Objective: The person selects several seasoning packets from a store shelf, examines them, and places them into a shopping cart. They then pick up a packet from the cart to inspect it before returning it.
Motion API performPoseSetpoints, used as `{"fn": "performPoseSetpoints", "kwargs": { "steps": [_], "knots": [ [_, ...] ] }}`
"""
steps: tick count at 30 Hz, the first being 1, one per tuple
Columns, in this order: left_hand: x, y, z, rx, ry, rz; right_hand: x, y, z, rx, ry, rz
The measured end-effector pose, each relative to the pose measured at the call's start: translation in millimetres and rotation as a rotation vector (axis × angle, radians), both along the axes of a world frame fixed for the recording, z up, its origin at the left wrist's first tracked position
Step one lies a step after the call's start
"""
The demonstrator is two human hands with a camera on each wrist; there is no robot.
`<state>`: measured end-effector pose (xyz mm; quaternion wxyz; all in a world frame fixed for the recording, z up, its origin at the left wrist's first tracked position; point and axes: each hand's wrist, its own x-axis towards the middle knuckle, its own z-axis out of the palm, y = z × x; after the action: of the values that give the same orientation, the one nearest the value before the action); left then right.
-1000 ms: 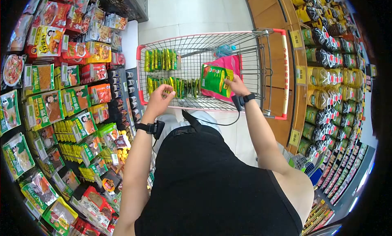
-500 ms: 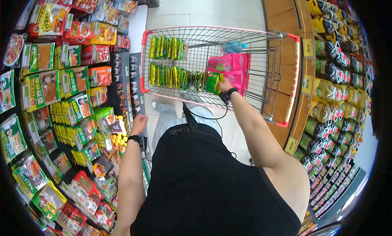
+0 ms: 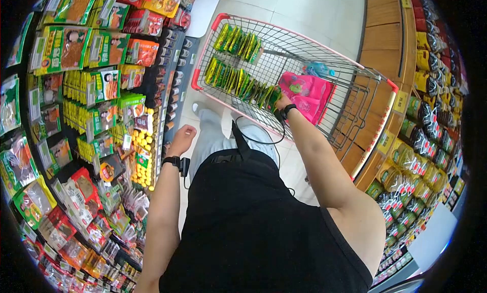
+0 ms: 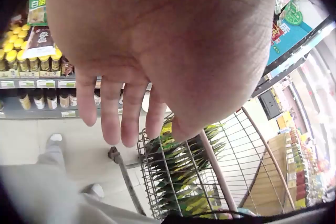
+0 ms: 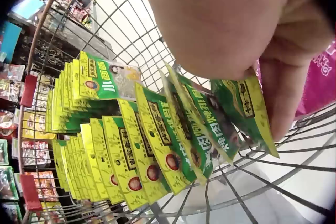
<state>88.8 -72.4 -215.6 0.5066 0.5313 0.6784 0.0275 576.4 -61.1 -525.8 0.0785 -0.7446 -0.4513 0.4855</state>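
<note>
Red-rimmed grey wire shopping cart (image 3: 196,80) is holding a printed pink bag (image 3: 308,98) | two rows of flat yellow-green plastic packets (image 3: 236,81) are standing inside | left hand (image 3: 183,140) is hanging outside the cart, grip released | right hand (image 3: 282,102) is pinching one yellow-green packet (image 5: 245,109) at the nearer row's end

We read "白胡" on a green packet (image 4: 38,8) and "小" on a yellow-and-green sachet (image 5: 107,79). The yellow price tags (image 3: 400,101) were too blurred.
</note>
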Motion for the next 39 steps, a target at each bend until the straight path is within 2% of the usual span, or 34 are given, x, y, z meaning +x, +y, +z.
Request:
{"fn": "performPoseSetpoints", "kwargs": {
  "steps": [4,7,10,13,15,16,19,20,21,23,24,26,27,28,31,33,36,39],
  "knots": [
    [10.5,0.6,9.1,-0.001,-0.014,0.055,3.9,4.6,1.7,-0.064,0.016,0.089],
    [3.7,-14.7,-3.0,-0.026,-0.015,0.076,42.1,-13.5,-98.9,-0.194,0.404,0.075],
    [-0.4,-28.6,-0.3,-0.092,0.018,0.091,19.5,-11.3,-32.2,0.048,0.212,0.02],
    [-17.4,-52.7,-24.0,-0.111,0.002,0.101,22.9,-16.0,-37.2,0.104,0.205,0.031],
    [-20.9,-62.3,-27.6,-0.118,0.015,0.093,12.2,-8.0,16.1,-0.093,0.171,-0.001],
    [-23.1,-65.2,-29.7,-0.113,0.009,0.089,10.1,-6.6,21.0,-0.188,0.156,-0.012],
    [-26.3,-65.4,-28.2,-0.106,0.014,0.123,6.6,-2.9,20.6,-0.147,0.118,0.044],
    [-21.8,-61.2,-20.6,-0.111,0.017,0.141,3.0,0.9,39.4,-0.221,0.227,-0.058],
    [-17.5,-56.9,-13.0,-0.09,0.03,0.135,-3.9,5.7,48.5,-0.167,0.136,0.058],
    [-7.6,-46.3,3.5,-0.052,0.053,0.119,-1.2,5.0,23.9,-0.053,-0.045,0.287],
    [-4.5,-43.9,7.4,-0.039,0.049,0.112,-1.5,-9.2,-11.5,0.114,-0.04,0.11],
    [3.4,-39.3,18.7,-0.014,0.05,0.099,11.7,-4.9,-64.0,0.049,-0.149,0.329],
    [6.1,-39.2,22.1,-0.001,0.05,0.091,13.2,-4.2,-76.2,0.017,-0.204,0.437],
    [7.6,-41.7,23.5,-0.012,0.051,0.095,10.6,4.6,-50.5,-0.037,-0.076,0.432],
    [8.6,-45.9,24.7,-0.041,0.05,0.097,18.7,14.9,-73.6,-0.106,-0.034,0.522],
    [7.4,-52.0,24.5,-0.062,0.054,0.096,9.9,22.7,-41.3,-0.087,-0.006,0.459],
    [-6.5,-66.8,7.5,-0.104,0.052,0.118,-7.8,35.7,35.7,-0.031,0.118,0.275],
    [-12.1,-67.2,2.5,-0.111,0.071,0.123,-21.1,43.6,85.9,-0.144,0.329,0.034]
  ]
}}
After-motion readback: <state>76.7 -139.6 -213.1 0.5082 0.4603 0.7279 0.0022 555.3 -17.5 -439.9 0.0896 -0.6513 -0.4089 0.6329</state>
